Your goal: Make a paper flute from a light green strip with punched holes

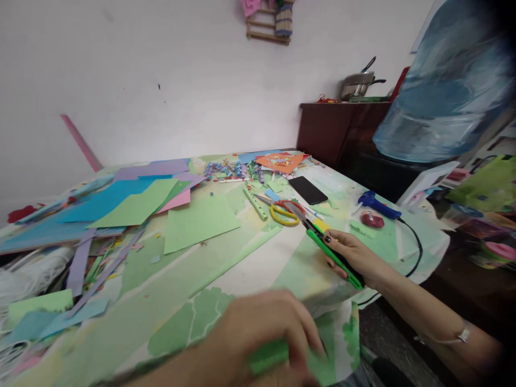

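My right hand [349, 255] is closed round a green utility knife [334, 258], its blade pointing up and left toward scissors [284, 212] with red and yellow handles. In the lower middle, blurred by motion, my left hand [266, 328] has its fingers curled round a green object [268, 357] that I cannot make out. Beyond the hands, a light green sheet [201, 221] lies flat, and a thin green paper strip [236, 262] runs diagonally across the tablecloth.
Coloured paper sheets [116, 199] and white cord [36, 274] cover the left side. A black phone [308, 190], curled paper pieces [229, 170] and a blue glue gun [379, 205] with its cable lie farther back. A water bottle [451, 91] stands at the right.
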A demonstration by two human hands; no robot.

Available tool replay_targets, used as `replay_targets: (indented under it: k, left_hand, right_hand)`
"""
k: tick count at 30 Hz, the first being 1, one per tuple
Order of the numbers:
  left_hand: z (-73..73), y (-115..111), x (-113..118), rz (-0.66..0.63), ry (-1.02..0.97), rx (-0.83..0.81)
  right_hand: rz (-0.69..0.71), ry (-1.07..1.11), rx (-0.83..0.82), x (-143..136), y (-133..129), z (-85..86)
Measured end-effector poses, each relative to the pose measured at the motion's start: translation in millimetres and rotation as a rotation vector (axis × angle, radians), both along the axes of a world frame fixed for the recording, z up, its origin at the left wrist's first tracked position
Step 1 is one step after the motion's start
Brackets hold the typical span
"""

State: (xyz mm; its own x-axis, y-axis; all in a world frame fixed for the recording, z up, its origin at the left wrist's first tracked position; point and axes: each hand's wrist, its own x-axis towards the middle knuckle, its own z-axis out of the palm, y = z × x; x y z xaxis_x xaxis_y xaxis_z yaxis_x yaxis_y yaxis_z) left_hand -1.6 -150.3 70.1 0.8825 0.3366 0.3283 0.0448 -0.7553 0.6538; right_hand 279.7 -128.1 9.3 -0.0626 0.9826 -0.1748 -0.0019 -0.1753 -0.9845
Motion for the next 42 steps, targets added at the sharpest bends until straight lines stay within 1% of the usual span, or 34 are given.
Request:
replay_targets:
  k: [1, 2, 4, 5, 6, 7, 9, 10, 12, 16, 18, 21, 24, 27, 30, 32, 37, 42]
  left_hand:
    - [-7.0, 17.6, 4.9, 0.120, 0.025, 0.035]
    - [-16.0, 36.0, 7.8, 0.187, 0.051, 0.132]
    - [-37.2, 70.3, 8.3, 0.266, 0.139, 0.348]
    - [-47.8, 83.8, 6.5, 0.307, 0.211, 0.427]
    - [-57.4, 94.0, 4.0, 0.340, 0.256, 0.490]
    - [-65.2, 100.6, 1.2, 0.340, 0.279, 0.530]
    - [-74.7, 104.5, -4.3, 0.311, 0.257, 0.518]
    - [-76.3, 103.3, -6.7, 0.283, 0.230, 0.491]
    - [-75.2, 98.3, -11.4, 0.216, 0.182, 0.433]
    - [-66.9, 92.1, -22.2, 0.088, 0.159, 0.347]
    - [-63.8, 92.9, -27.4, 0.059, 0.160, 0.307]
    - [-60.6, 98.0, -30.2, 0.032, 0.175, 0.271]
    - [-58.9, 106.9, -23.1, 0.020, 0.184, 0.297]
    - [-59.3, 115.6, -7.9, 0.029, 0.210, 0.378]
    - [-63.0, 120.3, 7.4, 0.016, 0.244, 0.464]
    - [-67.2, 121.2, 13.6, 0.018, 0.232, 0.515]
    - [-76.0, 120.7, 15.7, 0.065, 0.169, 0.580]
    - [-73.8, 120.1, 17.2, 0.064, 0.280, 0.630]
  right_hand:
    - [-0.025, -0.034, -0.006, 1.3, -1.4, 0.8]
    - [-0.050, -0.066, -0.006, 3.3, -2.7, 1.2]
    - [-0.061, -0.139, -0.018, 9.2, -5.3, 1.2]
    - [-0.045, -0.176, -0.037, 12.9, -6.7, 0.9]
    - [-0.019, -0.213, -0.060, 16.7, -8.2, 0.4]
    - [0.016, -0.251, -0.078, 20.5, -9.9, 0.2]
    - [0.078, -0.336, -0.083, 27.1, -13.5, 0.9]
    - [0.100, -0.385, -0.060, 29.7, -15.1, 2.1]
    - [0.137, -0.511, 0.009, 33.7, -17.5, 6.1]
    - [0.213, -0.809, 0.240, 40.4, -16.1, 15.5]
    - [0.250, -0.922, 0.350, 45.1, -13.2, 18.9]
    - [0.271, -1.024, 0.449, 53.6, -8.0, 21.4]
    - [0.248, -1.053, 0.506, 61.0, -2.3, 20.7]
    - [0.252, -1.057, 0.536, 65.2, 3.7, 17.5]
    - [0.266, -1.071, 0.547, 67.0, 9.1, 14.0]
    - [0.276, -1.088, 0.550, 67.7, 11.7, 12.7]
    - [0.326, -1.077, 0.560, 70.1, 14.2, 13.7]
    - [0.346, -1.057, 0.551, 72.7, 16.2, 16.1]
